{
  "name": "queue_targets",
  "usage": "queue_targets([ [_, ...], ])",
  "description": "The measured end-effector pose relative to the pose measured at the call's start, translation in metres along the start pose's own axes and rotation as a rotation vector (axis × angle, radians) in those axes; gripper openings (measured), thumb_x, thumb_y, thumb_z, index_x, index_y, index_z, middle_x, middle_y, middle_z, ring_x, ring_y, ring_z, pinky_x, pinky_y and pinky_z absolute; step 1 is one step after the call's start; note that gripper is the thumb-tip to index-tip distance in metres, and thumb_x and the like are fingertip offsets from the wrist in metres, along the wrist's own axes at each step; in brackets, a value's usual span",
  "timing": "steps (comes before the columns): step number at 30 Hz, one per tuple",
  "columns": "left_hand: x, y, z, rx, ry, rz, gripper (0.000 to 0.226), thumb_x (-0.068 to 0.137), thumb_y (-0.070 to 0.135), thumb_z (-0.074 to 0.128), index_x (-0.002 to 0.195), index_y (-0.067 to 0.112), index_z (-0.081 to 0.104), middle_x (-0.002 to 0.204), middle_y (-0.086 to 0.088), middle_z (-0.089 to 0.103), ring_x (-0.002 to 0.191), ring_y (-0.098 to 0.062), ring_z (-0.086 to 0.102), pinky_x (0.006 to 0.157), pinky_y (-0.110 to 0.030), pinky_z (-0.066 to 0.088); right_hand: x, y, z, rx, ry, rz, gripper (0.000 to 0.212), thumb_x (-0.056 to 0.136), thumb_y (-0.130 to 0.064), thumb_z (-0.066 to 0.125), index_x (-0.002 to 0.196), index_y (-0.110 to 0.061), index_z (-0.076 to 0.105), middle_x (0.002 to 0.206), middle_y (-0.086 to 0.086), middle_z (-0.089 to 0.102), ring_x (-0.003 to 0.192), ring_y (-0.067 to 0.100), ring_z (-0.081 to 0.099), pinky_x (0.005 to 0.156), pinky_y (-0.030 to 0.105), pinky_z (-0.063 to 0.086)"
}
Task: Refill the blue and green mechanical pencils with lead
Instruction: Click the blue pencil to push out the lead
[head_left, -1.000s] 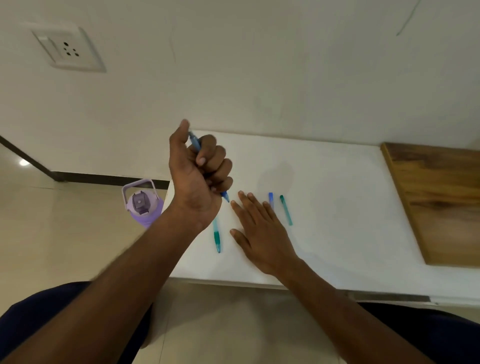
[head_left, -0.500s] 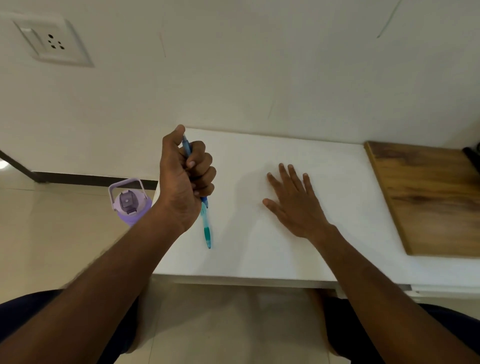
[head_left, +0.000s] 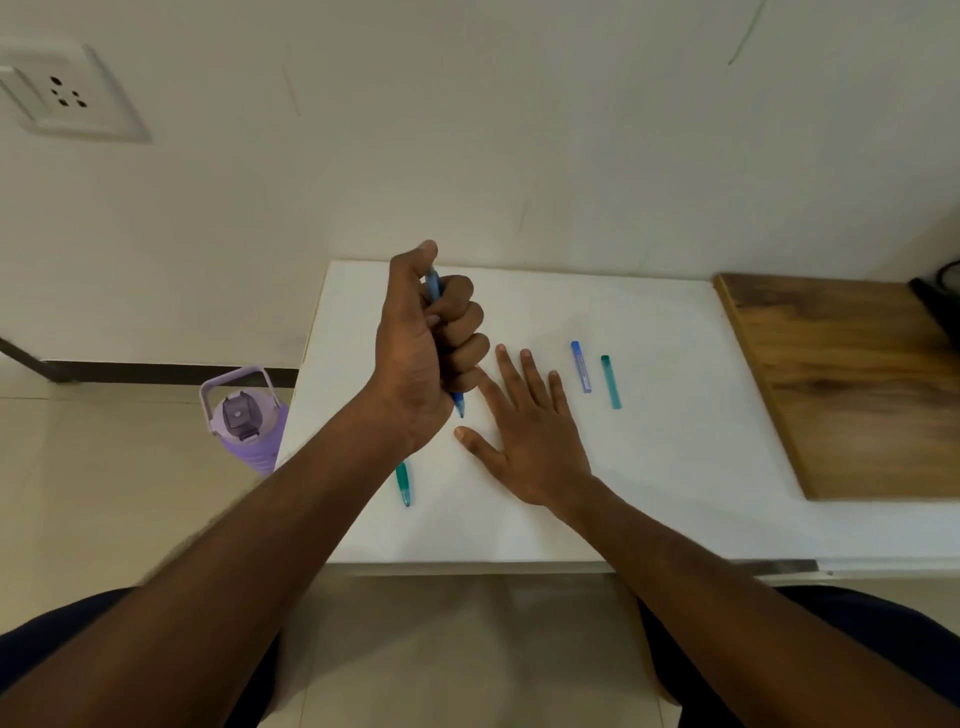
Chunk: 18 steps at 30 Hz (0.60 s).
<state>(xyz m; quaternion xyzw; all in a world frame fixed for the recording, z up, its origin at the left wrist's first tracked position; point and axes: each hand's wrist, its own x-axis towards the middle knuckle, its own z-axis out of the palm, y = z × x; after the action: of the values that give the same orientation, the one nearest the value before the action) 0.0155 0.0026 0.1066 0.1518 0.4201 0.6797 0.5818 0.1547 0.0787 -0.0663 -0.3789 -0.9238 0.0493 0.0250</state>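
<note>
My left hand (head_left: 423, 353) grips the blue mechanical pencil (head_left: 459, 404) in a fist above the white table (head_left: 675, 467), thumb over its top end, tip pointing down. The green mechanical pencil (head_left: 403, 483) lies on the table just below that wrist, partly hidden by my forearm. My right hand (head_left: 530, 431) lies flat on the table with fingers spread, right beside the blue pencil's tip. A blue lead tube (head_left: 581, 366) and a green lead tube (head_left: 611, 381) lie side by side to the right of my right hand, untouched.
A wooden board (head_left: 852, 384) covers the table's right end, with a dark object (head_left: 935, 296) at its far corner. A purple water bottle (head_left: 244, 421) stands on the floor left of the table. The wall runs just behind the table.
My right hand has slid back left, uncovering the two lead tubes, and now lies next to the blue pencil's tip. My left hand keeps its grip on the blue pencil.
</note>
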Motion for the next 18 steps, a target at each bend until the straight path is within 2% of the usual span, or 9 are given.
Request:
queue_targets([
  [4, 0.0, 0.003, -0.004, -0.043, 0.021, 0.005, 0.056, 0.104, 0.052, 0.031, 0.055, 0.026, 0.022, 0.049, 0.009, 0.017, 0.048, -0.011, 0.007, 0.043, -0.02, 0.013, -0.001, 0.001, 0.002, -0.015, 0.023, -0.014, 0.085, 0.097, -0.083, 0.017, 0.166, -0.036, 0.006, 0.177, 0.001, -0.001, 0.163, 0.03, 0.0, 0.128, 0.06, 0.015],
  [8, -0.004, 0.006, -0.008, -0.096, -0.02, 0.042, 0.058, 0.105, 0.058, 0.029, 0.057, 0.026, 0.019, 0.05, 0.009, 0.015, 0.047, -0.01, 0.006, 0.045, -0.022, 0.009, -0.002, 0.002, 0.001, -0.008, 0.045, -0.02, 0.084, 0.098, -0.082, 0.018, 0.167, -0.034, 0.009, 0.177, 0.003, 0.002, 0.163, 0.031, 0.003, 0.128, 0.06, 0.016],
  [12, -0.004, 0.006, -0.004, -0.071, -0.043, 0.11, 0.065, 0.106, 0.049, 0.023, 0.045, 0.028, 0.032, 0.043, 0.012, 0.025, 0.038, -0.004, 0.018, 0.042, -0.016, 0.017, 0.0, 0.002, 0.0, -0.011, 0.045, -0.015, 0.085, 0.097, -0.083, 0.018, 0.167, -0.035, 0.009, 0.177, 0.003, 0.001, 0.163, 0.031, 0.002, 0.128, 0.06, 0.014],
  [16, -0.009, 0.009, -0.005, -0.09, -0.036, 0.136, 0.065, 0.105, 0.065, 0.026, 0.052, 0.027, 0.023, 0.044, 0.012, 0.022, 0.039, -0.005, 0.015, 0.041, -0.018, 0.018, 0.0, 0.002, -0.001, -0.004, 0.047, -0.005, 0.084, 0.097, -0.082, 0.019, 0.166, -0.035, 0.012, 0.177, 0.003, 0.003, 0.163, 0.031, 0.004, 0.128, 0.059, 0.015],
  [18, -0.013, 0.008, -0.009, -0.068, 0.002, 0.147, 0.066, 0.106, 0.062, 0.028, 0.05, 0.027, 0.024, 0.043, 0.012, 0.022, 0.039, -0.005, 0.016, 0.04, -0.018, 0.019, -0.001, 0.0, -0.002, 0.002, 0.051, -0.004, 0.084, 0.097, -0.082, 0.018, 0.166, -0.035, 0.014, 0.177, 0.003, 0.005, 0.163, 0.031, 0.005, 0.128, 0.06, 0.015],
])
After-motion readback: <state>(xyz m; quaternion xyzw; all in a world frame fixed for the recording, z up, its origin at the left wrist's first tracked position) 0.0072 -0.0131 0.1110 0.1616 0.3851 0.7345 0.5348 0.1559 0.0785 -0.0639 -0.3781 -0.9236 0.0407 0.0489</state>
